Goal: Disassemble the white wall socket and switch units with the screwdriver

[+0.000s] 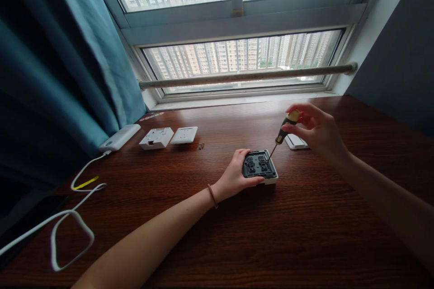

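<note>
A wall switch module (259, 166) lies back side up on the dark wooden table (237, 235), its grey inner frame showing. My left hand (234, 177) grips its left edge, thumb along the near side. My right hand (313, 128) is closed round the yellow and black handle of a small screwdriver (282, 134). The screwdriver slants down to the left, and its tip rests on the module's right part.
A white cover plate (296, 142) lies behind the screwdriver, partly hidden by my right hand. At the back left are a white box (156, 137), a white socket plate (184, 135), two small screws (201, 146) and a white power bank (120, 137) with a looping cable (73, 216).
</note>
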A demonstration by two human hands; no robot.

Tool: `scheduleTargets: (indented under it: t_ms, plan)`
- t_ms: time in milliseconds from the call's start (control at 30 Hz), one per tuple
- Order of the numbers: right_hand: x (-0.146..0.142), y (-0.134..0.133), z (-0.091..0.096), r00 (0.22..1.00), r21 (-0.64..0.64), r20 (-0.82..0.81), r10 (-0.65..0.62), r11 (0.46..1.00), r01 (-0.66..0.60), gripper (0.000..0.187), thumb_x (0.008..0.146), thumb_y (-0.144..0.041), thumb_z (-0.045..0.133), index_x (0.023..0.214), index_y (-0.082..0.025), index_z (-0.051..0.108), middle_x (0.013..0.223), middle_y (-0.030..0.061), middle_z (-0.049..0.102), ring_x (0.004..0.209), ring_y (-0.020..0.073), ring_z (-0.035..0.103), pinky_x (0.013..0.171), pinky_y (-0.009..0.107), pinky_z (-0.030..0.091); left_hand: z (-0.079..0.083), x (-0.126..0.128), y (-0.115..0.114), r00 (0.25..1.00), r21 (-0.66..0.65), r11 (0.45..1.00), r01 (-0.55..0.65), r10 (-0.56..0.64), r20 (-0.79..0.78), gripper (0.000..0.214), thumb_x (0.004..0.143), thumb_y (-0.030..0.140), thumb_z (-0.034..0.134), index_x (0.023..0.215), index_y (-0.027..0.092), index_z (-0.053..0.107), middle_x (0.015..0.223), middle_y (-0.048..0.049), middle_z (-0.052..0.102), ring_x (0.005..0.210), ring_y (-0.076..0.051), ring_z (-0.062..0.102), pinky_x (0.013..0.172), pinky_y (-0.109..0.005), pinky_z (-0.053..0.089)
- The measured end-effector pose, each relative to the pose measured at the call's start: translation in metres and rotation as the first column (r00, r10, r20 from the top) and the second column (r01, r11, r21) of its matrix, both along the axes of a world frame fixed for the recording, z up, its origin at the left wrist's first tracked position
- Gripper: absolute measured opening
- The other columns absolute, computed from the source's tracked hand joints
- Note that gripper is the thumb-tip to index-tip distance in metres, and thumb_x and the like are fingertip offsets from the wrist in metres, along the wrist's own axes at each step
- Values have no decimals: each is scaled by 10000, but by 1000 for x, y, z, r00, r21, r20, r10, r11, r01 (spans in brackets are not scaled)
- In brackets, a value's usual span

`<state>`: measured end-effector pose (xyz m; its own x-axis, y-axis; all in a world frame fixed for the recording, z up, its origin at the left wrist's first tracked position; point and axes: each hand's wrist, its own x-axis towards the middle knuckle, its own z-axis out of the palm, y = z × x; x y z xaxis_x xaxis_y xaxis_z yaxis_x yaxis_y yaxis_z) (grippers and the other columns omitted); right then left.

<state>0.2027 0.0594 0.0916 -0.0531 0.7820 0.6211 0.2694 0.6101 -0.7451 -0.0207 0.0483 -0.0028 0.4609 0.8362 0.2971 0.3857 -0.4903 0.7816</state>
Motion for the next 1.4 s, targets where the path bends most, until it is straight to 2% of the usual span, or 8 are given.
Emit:
scheduleTargets:
  t_ms: [200,400,633,833,1000,1100,1233,1400]
  plan:
    - [0,-5,4,987,-109,-74,140,983,-148,323,763,-196,611,1078,-236,554,1083,55,631,965,200,626,860,397,529,0,-1,0,1000,-2,1000,9,-9,-11,751,615,457,723,1234,178,402,1214,-114,416,1149,-254,426,1028,-403,336]
    - [-2,-1,1,995,-12,-76,-70,998,69,236,683,-246,696,908,-241,623,884,5,645,791,167,643,744,351,569,0,0,0,1000,1,1000,7,-7,10,736,613,450,726,1225,192,410,1195,-102,429,1138,-253,434,1018,-404,346]
    - [-2,-5,2,992,-55,-107,65,996,-71,290,798,-216,572,1086,-252,569,1064,38,638,1009,200,608,914,405,499,0,0,0,1000,-6,1000,4,-4,-3,736,613,453,726,1223,189,410,1202,-105,421,1142,-255,431,1023,-405,343]
    - [-2,-1,-2,995,-12,-67,-80,997,79,309,688,-232,703,984,-250,617,949,9,645,861,180,635,795,352,548,0,0,0,1000,-4,1000,5,-5,-1,736,619,449,722,1229,188,404,1208,-106,418,1147,-257,427,1023,-405,341]
    - [-4,-2,-3,987,-52,-122,106,992,-113,295,823,-234,557,1117,-261,545,1079,33,631,1002,185,603,914,389,485,1,0,0,1000,2,1000,7,-7,-8,735,621,453,719,1227,180,405,1206,-110,418,1141,-255,428,1022,-405,341]
    - [-4,0,-5,993,-16,-110,34,999,-36,244,783,-257,610,1025,-256,580,1025,22,628,943,179,611,845,358,520,1,-1,0,1000,6,1000,9,-9,-16,741,627,453,716,1234,170,398,1206,-112,415,1144,-248,427,1027,-386,341]
    - [-3,2,-6,995,-1,-74,-72,997,72,365,654,-219,727,985,-250,578,903,-4,605,773,150,623,702,307,554,0,-1,0,1000,6,1000,14,-14,-21,740,633,453,712,1239,172,392,1216,-111,410,1150,-248,423,1029,-389,338]
    - [-6,-4,-3,988,-50,-131,78,995,-85,334,770,-206,608,1089,-251,521,1051,42,610,873,178,634,764,357,547,-2,-1,1,1000,7,1000,13,-13,-17,744,632,457,712,1240,176,390,1224,-110,404,1156,-248,416,1035,-392,328]
